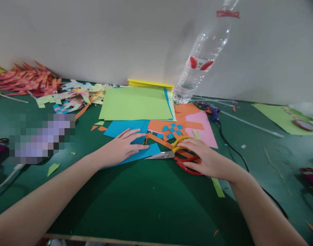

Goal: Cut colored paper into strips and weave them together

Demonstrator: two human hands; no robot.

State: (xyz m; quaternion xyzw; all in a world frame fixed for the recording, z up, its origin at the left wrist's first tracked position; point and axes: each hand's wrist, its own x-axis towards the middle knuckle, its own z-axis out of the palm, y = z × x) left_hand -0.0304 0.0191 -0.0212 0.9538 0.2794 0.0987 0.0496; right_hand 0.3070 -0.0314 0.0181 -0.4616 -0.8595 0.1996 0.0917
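My left hand (pixel 122 147) lies flat with fingers spread on a blue paper sheet (pixel 148 152) on the green table (pixel 135 201). My right hand (pixel 205 157) rests over the red and yellow handles of a pair of scissors (pixel 162 155), fingers curled on them; the blades lie shut on the table and point left toward the blue sheet. Just behind the scissors lies a woven orange and blue paper piece (pixel 173 131) with orange strips.
A stack of light green paper (pixel 135 102) sits behind, with orange and pink sheets (pixel 199 124) to its right. A clear plastic bottle (pixel 205 51) leans by the wall. A glue gun (pixel 212 111) with black cord lies right. Woven paper pieces (pixel 38 85) pile far left.
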